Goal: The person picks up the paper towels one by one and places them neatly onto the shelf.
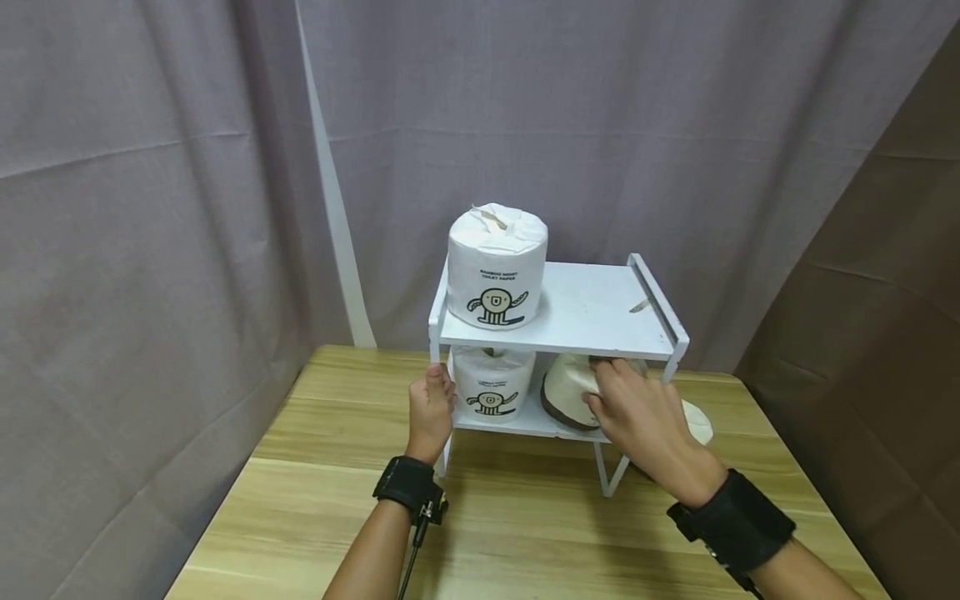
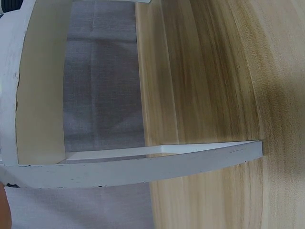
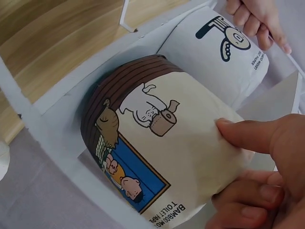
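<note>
A white two-tier rack (image 1: pixel 592 308) stands on the table. My left hand (image 1: pixel 431 408) grips its front left upright; in the left wrist view only a sliver of that hand shows. Inside the lower tier, on the right, a cream wrapped toilet roll (image 3: pixel 195 114) with a brown band leans over. My right hand (image 1: pixel 648 417) pinches the top of that roll between thumb and curled fingers. Beside it on the lower tier sits a white wrapped toilet roll (image 1: pixel 495 387). Another white toilet roll (image 1: pixel 498 279) stands upright on the left of the top tier.
Partly hidden behind my right wrist, a pale round object (image 1: pixel 697 422) is on the wooden table (image 1: pixel 300 500) right of the rack. The top tier's raised side rail (image 1: pixel 658 304) is on the right. Grey curtains (image 1: pixel 600 125) hang behind the table.
</note>
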`<state>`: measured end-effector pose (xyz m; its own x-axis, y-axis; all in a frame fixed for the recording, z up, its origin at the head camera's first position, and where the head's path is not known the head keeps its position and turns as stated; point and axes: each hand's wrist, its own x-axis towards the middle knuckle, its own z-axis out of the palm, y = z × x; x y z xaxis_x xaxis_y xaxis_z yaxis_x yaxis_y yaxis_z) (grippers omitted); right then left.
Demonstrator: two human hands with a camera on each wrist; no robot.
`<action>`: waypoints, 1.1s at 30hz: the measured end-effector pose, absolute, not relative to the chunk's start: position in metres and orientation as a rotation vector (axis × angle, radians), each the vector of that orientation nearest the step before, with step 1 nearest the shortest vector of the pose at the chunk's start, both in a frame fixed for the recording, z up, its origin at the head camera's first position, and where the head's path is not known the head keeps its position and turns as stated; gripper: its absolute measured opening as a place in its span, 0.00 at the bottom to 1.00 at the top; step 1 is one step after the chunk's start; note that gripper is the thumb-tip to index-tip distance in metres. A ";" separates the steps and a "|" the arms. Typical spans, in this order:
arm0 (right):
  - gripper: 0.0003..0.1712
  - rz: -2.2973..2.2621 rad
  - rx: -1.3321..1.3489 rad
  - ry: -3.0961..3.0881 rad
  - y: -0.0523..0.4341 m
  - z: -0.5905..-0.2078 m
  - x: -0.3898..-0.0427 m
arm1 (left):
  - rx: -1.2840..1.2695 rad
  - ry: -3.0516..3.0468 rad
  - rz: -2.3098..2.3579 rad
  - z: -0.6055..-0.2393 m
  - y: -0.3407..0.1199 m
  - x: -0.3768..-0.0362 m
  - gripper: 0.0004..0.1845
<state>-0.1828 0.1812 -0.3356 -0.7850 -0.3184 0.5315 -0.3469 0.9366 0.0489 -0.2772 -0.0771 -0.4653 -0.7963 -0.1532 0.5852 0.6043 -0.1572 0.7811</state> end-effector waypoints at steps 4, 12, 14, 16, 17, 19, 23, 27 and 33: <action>0.14 0.078 0.428 -2.578 0.176 -0.333 -0.184 | -0.520 -1.612 -2.001 -0.465 -0.077 -0.278 0.43; 0.15 0.093 0.416 -2.587 0.169 -0.334 -0.188 | -0.512 -1.620 -1.985 -0.465 -0.076 -0.276 0.44; 0.16 0.092 0.404 -2.589 0.168 -0.335 -0.189 | -0.518 -1.617 -1.988 -0.465 -0.076 -0.276 0.43; 0.16 0.085 0.398 -2.587 0.166 -0.336 -0.191 | -0.519 -1.615 -1.987 -0.465 -0.076 -0.276 0.42; 0.17 0.076 0.398 -2.584 0.166 -0.337 -0.192 | -0.517 -1.614 -1.988 -0.465 -0.077 -0.276 0.41; 0.17 0.056 0.405 -2.566 0.165 -0.338 -0.194 | -0.512 -1.610 -1.993 -0.464 -0.077 -0.276 0.40; 0.18 -0.004 0.450 -2.530 0.166 -0.339 -0.196 | -0.506 -1.603 -2.002 -0.465 -0.078 -0.277 0.40; 0.20 -0.025 0.510 -2.577 0.175 -0.335 -0.192 | -0.508 -1.599 -2.003 -0.467 -0.077 -0.277 0.40; 0.32 -0.002 0.698 -2.662 0.200 -0.324 -0.189 | -0.510 -1.606 -2.014 -0.467 -0.078 -0.278 0.38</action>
<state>-0.1890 0.1999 -0.3238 -0.8010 -0.4726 0.3674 -0.4722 0.8761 0.0975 -0.2781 -0.0777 -0.4672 -0.7995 -0.1561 0.5801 0.6003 -0.1700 0.7815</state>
